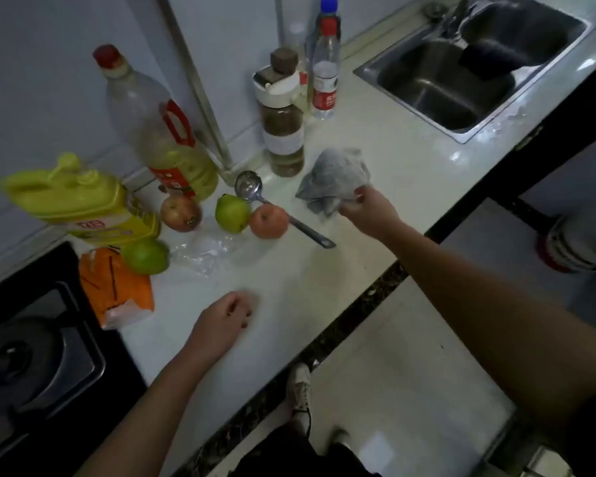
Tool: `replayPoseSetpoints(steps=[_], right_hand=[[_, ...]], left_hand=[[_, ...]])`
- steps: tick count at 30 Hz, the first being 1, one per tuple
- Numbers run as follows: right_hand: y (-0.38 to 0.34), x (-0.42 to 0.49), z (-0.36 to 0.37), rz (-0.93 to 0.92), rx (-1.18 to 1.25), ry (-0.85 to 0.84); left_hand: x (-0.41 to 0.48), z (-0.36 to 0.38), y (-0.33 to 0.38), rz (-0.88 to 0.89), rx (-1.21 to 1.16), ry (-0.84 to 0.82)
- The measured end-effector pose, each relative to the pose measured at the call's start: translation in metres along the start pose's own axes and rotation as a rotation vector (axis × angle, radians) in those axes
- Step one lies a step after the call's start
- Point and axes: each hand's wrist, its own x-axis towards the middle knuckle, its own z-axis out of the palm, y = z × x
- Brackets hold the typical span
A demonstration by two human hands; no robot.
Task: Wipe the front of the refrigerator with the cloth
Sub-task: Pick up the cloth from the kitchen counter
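Blurrily, right hand gripping grey cloth, grip partly hidden by folds, left hand loosely curled, empty.

- One head-worn wide-angle view looks steeply down and forward, close over the pale glossy surface.
- The surface runs diagonally across frame, with the steel sink at top right and the pale tiled floor at lower right.

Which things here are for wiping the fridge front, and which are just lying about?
For the job: the grey cloth, gripped by the right hand. The refrigerator is not in view.
Lying about: oil bottle, yellow jug, ladle, green pear, orange packet, jar, sink.
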Motion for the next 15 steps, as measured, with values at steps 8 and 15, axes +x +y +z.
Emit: replayPoseSetpoints(steps=[8,15], right_hand=[[-0.011,0.1,0.031,0.174,-0.086,0.103],[-0.008,0.116,0.04,0.107,-0.299,0.161]], left_hand=[[0.035,-0.01,0.01,-0.059,0.01,-0.042],[0.028,-0.013,0.006,-0.112,0.113,-0.046]])
